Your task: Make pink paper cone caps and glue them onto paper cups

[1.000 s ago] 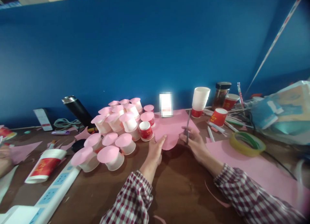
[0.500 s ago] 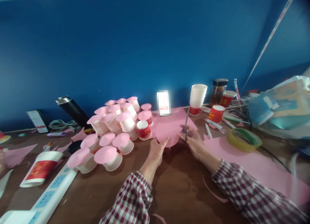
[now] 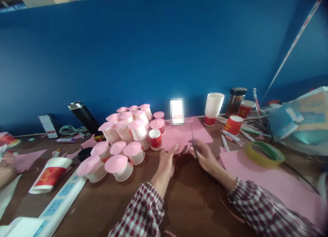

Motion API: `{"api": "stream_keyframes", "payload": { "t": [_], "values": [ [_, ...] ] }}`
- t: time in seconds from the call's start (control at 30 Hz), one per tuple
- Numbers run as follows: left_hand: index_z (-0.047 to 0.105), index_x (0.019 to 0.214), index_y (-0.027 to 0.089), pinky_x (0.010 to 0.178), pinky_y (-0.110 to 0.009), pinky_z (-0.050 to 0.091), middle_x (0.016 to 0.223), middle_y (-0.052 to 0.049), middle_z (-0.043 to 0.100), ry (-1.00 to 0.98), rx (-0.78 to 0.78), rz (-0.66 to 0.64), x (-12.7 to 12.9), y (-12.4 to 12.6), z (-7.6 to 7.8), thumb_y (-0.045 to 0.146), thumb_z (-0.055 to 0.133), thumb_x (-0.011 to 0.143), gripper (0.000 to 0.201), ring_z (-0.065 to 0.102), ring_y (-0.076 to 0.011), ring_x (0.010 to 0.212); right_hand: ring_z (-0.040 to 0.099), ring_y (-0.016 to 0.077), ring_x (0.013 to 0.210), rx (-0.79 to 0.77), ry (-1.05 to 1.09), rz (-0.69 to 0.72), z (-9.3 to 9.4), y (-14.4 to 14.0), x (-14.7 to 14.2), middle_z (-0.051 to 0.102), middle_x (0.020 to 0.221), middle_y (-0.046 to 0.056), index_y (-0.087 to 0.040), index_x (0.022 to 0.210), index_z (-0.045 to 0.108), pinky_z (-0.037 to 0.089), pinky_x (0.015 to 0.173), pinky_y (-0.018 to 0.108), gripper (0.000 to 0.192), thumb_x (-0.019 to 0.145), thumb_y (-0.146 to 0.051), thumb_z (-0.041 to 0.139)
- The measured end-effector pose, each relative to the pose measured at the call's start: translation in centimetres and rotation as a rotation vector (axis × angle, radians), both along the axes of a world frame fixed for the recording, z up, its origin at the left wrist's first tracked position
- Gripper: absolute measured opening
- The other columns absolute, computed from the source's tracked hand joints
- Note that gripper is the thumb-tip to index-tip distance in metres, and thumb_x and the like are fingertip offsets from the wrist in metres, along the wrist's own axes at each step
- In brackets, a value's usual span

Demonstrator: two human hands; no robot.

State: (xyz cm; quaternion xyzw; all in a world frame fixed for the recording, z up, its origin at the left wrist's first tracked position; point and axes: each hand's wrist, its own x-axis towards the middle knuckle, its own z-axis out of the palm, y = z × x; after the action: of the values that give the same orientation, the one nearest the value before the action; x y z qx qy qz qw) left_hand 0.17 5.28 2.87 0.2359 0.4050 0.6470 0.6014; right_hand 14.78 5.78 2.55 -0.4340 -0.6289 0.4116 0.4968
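My left hand (image 3: 166, 162) pinches the near edge of a rounded piece of pink paper (image 3: 174, 138), thumb on top. In my right hand (image 3: 203, 156) is a pair of scissors (image 3: 194, 141), its blades pointing away from me beside the paper's right edge. A larger sheet of pink paper (image 3: 201, 129) lies behind the held piece. Just left of the paper stands a red and white paper cup (image 3: 155, 139). Several more cups beyond it carry pink paper discs (image 3: 116, 163) on top.
A stack of paper cups (image 3: 214, 105) stands at the back right. Nearer are a roll of tape (image 3: 265, 155) and a pink sheet (image 3: 271, 185). On the left are a power strip (image 3: 60, 199), a tipped paper cup (image 3: 51, 175) and a black flask (image 3: 83, 115). Another person's hand (image 3: 7, 168) shows at the far left.
The view has shifted, so most things sit slightly farther right. The scissors have moved down and tilted the other way beside the paper. Both hands keep their hold.
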Motion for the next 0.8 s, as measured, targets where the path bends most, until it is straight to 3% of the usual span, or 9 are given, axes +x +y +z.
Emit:
{"api": "stream_keyframes", "payload": {
  "t": [0.13,0.3,0.5,0.8],
  "values": [
    [0.062,0.094,0.012,0.057,-0.023,0.050,0.087,-0.007,0.069,-0.035,-0.007,0.006,0.1,-0.3,0.5,0.027,0.080,0.058,0.043,0.065,-0.0156,0.071,0.055,0.0169,0.078,0.081,-0.180,0.100,-0.2,-0.5,-0.1,0.059,0.085,0.003,-0.021,0.103,0.054,0.046,0.072,0.029,0.025,0.084,-0.038,0.053],
    [0.061,0.096,0.010,0.066,-0.030,0.052,0.092,-0.013,0.069,-0.024,-0.016,-0.012,0.2,-0.4,0.1,0.030,0.079,0.058,0.046,0.066,-0.0201,0.075,0.055,0.0168,0.078,0.060,-0.096,0.210,0.3,-0.9,-0.4,0.059,0.085,0.003,-0.020,0.099,0.056,0.045,0.070,0.027,0.020,0.087,-0.035,0.051],
    [0.060,0.097,0.008,0.069,-0.035,0.053,0.088,-0.014,0.069,-0.023,0.047,-0.046,0.3,-0.4,-0.1,0.033,0.078,0.060,0.049,0.067,-0.0233,0.075,0.054,0.0151,0.071,0.020,-0.048,0.243,0.1,-0.9,-0.5,0.058,0.079,0.001,-0.019,0.094,0.057,0.044,0.065,0.025,0.015,0.086,-0.032,0.054],
    [0.060,0.098,0.008,0.070,-0.036,0.053,0.089,-0.013,0.069,-0.021,0.049,-0.053,0.1,-0.2,-0.9,0.032,0.077,0.061,0.048,0.066,-0.0217,0.074,0.053,0.0142,0.068,-0.022,-0.008,0.278,-0.3,-0.7,-0.5,0.056,0.077,0.000,-0.019,0.094,0.057,0.044,0.062,0.025,0.014,0.085,-0.029,0.056]
  ]
}}
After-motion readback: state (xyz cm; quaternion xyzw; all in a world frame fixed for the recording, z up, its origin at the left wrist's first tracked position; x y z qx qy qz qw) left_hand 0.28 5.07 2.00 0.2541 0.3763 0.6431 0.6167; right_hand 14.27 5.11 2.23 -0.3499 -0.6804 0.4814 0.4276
